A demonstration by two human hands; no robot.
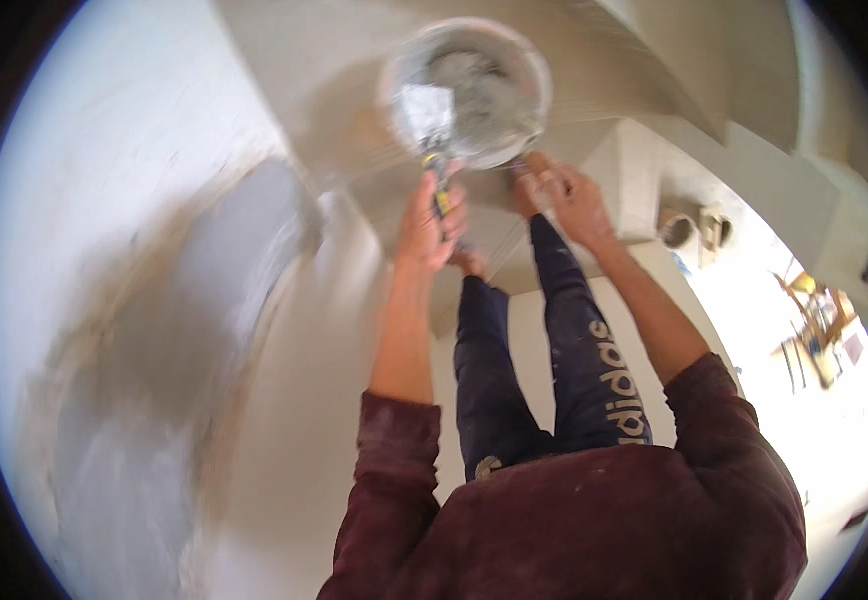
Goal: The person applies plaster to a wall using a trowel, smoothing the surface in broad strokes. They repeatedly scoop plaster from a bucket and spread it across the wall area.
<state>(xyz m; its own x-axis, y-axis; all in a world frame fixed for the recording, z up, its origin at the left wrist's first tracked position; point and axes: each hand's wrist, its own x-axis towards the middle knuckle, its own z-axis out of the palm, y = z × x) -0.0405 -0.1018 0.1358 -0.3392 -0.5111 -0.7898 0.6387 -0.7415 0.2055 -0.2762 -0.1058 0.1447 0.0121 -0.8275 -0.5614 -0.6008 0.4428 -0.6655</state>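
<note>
My left hand is wrapped round the black and yellow handle of a putty knife. Its wide blade, whitish with filler, hangs over the left side of a round white bucket. Wet grey filler lies inside the bucket, and smears coat its inner wall. My right hand is at the bucket's near right rim, its fingers bent together. A small dark edge shows by those fingertips; whether they grip it or the rim is too blurred to tell. My feet are just below the bucket.
A white wall on the left carries a long curved patch of grey plaster. Pale step-like edges rise at upper right. Beyond them on the right are a round-ended tube and a jumble of wooden pieces on a brightly lit floor.
</note>
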